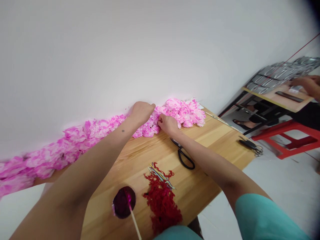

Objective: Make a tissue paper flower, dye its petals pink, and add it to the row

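Observation:
A long band of pink and white ruffled flowers point(92, 133) lies along the back of the wooden table point(212, 143), against the wall. My left hand point(143, 111) is closed at the flowers, its fingertips hidden behind the hand. Just to its right, my right hand point(168, 124) has its fingers pinched together at the front of the flowers; whatever is between them is too small to make out. Black-handled scissors point(186, 158) lie partly under my right forearm.
Red yarn-like pieces point(163, 203) and thin coloured sticks point(161, 176) lie near the front edge. A dark dye bowl point(121, 203) holds a stick. More scissors point(251, 146) lie at right; beyond are a red stool point(282, 138) and a person's arm point(308, 85) at another table.

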A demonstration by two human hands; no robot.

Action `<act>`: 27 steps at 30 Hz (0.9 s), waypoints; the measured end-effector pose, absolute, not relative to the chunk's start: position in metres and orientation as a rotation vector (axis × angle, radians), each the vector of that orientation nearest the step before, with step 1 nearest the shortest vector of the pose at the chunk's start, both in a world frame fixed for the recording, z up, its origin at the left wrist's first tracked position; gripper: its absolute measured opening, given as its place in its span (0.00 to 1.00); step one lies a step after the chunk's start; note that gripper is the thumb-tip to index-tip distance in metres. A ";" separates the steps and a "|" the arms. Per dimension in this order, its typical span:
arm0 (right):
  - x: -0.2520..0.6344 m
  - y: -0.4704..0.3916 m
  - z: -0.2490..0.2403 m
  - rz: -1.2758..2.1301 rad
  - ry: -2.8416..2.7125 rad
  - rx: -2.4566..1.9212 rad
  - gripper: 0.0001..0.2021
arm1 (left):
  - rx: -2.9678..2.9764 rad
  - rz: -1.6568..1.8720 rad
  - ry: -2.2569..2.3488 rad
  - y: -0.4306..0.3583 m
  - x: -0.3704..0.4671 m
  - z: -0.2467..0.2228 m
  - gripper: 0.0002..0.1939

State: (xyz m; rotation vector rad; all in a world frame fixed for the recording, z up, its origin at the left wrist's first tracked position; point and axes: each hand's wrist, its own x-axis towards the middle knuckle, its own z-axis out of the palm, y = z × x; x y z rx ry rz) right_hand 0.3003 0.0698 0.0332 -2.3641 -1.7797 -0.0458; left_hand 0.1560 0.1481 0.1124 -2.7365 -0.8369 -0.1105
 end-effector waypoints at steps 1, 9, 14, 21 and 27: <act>0.299 0.071 0.033 -0.048 -1.755 -2.371 0.12 | -2.733 -0.109 -0.832 0.148 0.156 0.113 0.13; 0.286 0.068 0.035 -0.044 -1.805 -2.330 0.15 | -2.712 -0.105 -0.809 0.148 0.155 0.112 0.14; 0.301 0.050 0.051 -0.053 -1.852 -2.173 0.15 | -2.716 -0.116 -0.782 0.150 0.153 0.110 0.13; 0.341 0.029 0.066 -0.020 -1.717 -2.075 0.13 | -2.716 -0.125 -0.792 0.151 0.154 0.109 0.14; 0.337 0.025 0.050 0.047 -1.835 -2.099 0.12 | -2.718 -0.127 -0.775 0.152 0.153 0.109 0.15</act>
